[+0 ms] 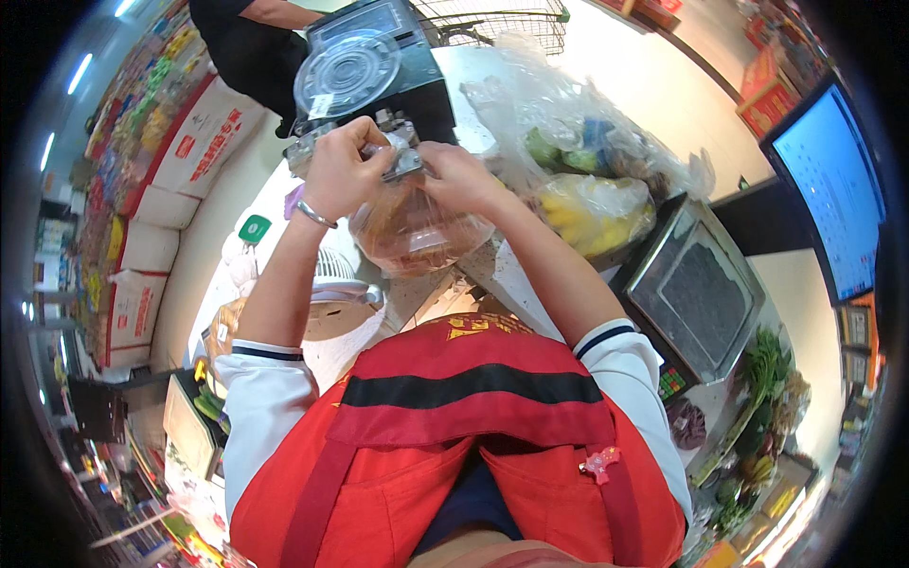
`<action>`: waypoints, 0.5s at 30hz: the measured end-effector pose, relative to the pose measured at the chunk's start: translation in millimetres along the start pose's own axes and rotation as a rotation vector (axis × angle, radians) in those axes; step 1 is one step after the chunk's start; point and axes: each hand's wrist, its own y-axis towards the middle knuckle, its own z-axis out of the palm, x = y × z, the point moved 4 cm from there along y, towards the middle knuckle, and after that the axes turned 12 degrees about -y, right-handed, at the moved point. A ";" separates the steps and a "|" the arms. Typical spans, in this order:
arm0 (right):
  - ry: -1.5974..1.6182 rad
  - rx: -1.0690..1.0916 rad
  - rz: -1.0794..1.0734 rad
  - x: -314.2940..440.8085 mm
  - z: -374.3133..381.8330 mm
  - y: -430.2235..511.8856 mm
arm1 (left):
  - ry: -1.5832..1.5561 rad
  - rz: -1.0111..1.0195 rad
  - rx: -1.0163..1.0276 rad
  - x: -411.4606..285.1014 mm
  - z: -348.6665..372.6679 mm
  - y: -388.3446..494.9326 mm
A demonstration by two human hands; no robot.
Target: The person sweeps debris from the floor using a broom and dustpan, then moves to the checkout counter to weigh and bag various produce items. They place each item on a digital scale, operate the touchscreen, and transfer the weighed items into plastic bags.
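A clear plastic bag with brownish contents hangs below my two hands. My left hand, with a bracelet at its wrist, grips the bag's gathered neck. On the other side of the neck, my right hand has its fingers closed on the plastic. Between and just behind the hands is a small metal device, partly covered by the fingers; its kind is unclear. A clear round plastic lid or tray lies on the black machine beyond them.
Bagged bananas and green produce lie right of my hands. A weighing scale and monitor stand farther right. A small white fan is beside my left forearm. Another person stands beyond the counter, near a wire cart.
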 end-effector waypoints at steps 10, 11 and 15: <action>-0.275 -0.493 -0.044 27.6 -96.0 -110.6 | -0.511 0.088 0.468 -74.7 51.8 13.6; -0.301 -0.515 -0.004 25.8 -113.8 -141.2 | -0.734 0.121 0.489 -81.2 60.6 9.8; -0.271 -0.828 0.483 -12.3 -221.3 -264.0 | -0.793 0.125 0.547 -73.7 111.3 22.5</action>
